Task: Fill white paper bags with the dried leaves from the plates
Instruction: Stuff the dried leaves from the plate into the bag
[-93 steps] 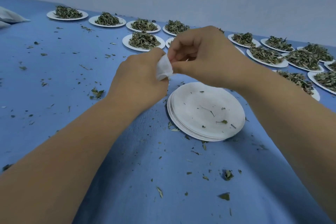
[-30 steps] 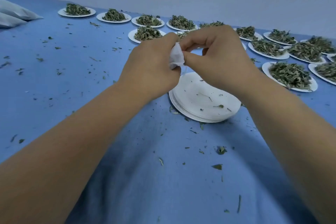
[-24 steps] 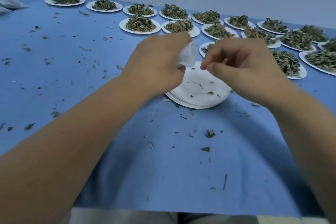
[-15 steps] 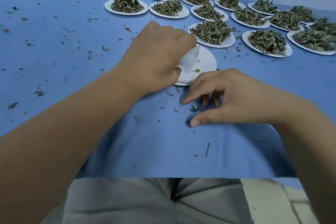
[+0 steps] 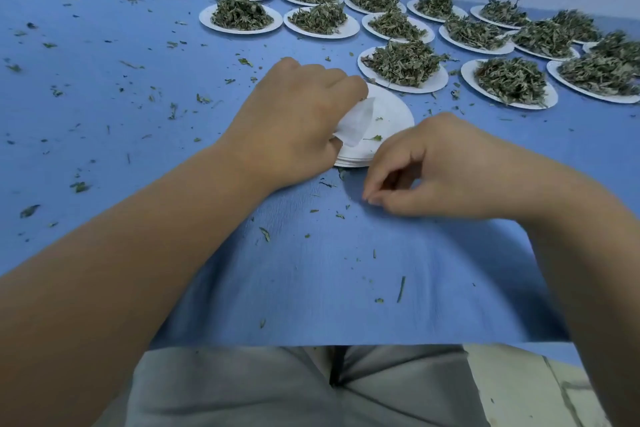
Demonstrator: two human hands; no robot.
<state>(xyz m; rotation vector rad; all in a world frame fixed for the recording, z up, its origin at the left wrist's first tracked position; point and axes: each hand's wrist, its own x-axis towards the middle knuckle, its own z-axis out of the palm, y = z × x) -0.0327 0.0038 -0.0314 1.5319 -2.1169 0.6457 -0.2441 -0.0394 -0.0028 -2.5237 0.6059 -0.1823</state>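
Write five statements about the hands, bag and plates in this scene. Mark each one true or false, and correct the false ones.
1. The left hand holds a white paper bag. True.
2. The stack of plates by the left hand is heaped with leaves. False: its top plate carries only a few stray bits.
3. The right hand is lifting a plate of leaves. False: its curled fingertips are down at the blue cloth, on the near side of the stack.
4. Loose leaf bits lie scattered on the blue cloth. True.
5. The full plates stand between the person and the stack. False: they stand beyond it, farther from the person.
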